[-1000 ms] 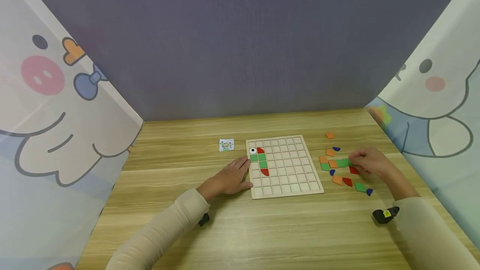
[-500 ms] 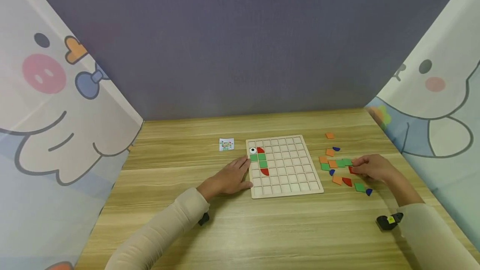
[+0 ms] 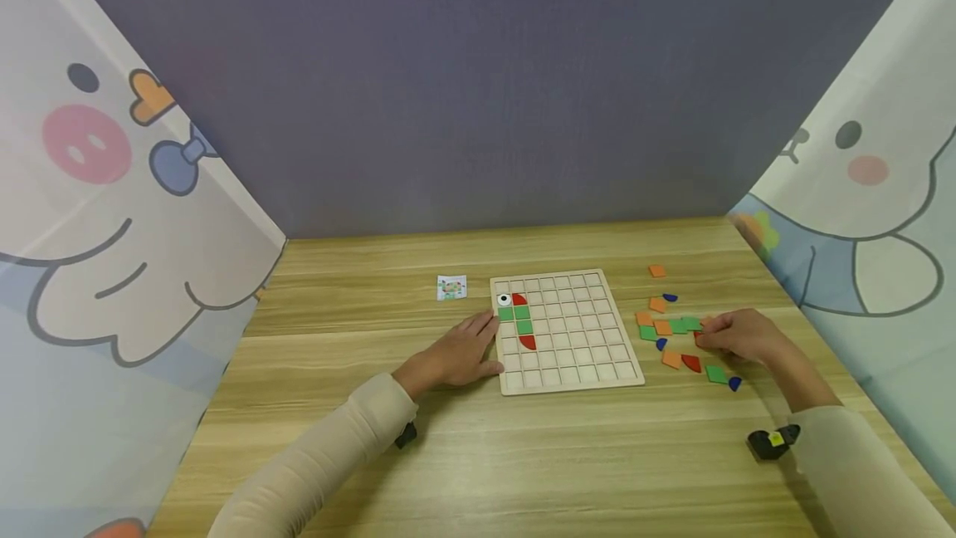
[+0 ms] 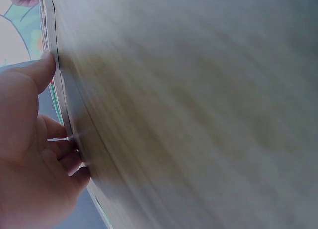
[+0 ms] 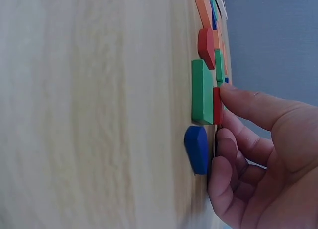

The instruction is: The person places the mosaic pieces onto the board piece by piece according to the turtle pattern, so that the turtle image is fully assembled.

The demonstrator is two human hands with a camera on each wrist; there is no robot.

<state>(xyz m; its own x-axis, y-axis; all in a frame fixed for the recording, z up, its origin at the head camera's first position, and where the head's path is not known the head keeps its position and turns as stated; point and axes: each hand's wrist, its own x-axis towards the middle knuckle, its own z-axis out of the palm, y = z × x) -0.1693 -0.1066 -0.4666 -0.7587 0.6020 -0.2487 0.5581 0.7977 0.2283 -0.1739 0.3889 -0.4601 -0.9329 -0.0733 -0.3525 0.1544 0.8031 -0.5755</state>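
A pale wooden grid board (image 3: 571, 330) lies on the table. In its left columns sit a round eye tile (image 3: 504, 300), several green square tiles (image 3: 524, 327) and two red quarter-round tiles (image 3: 528, 343). My left hand (image 3: 463, 351) rests along the board's left edge, fingers spread and thumb near the lower corner. To the right of the board, my right hand (image 3: 743, 335) is among the loose tiles, thumb and bent fingers at a red tile (image 5: 217, 106). An orange tile (image 3: 706, 321) peeks out by its fingertips. Whether it pinches either tile is hidden.
Several orange, green, red and blue tiles (image 3: 672, 359) lie loose to the right of the board. A small printed pattern card (image 3: 451, 287) is beyond the left hand. A dark grey panel (image 3: 493, 106) rises behind the table (image 3: 358, 297), with cartoon-printed walls at both sides.
My right hand has shifted slightly toward the near side and lowered among the tiles. An orange tile now shows at its fingertips. The left hand and the board have stayed in place.
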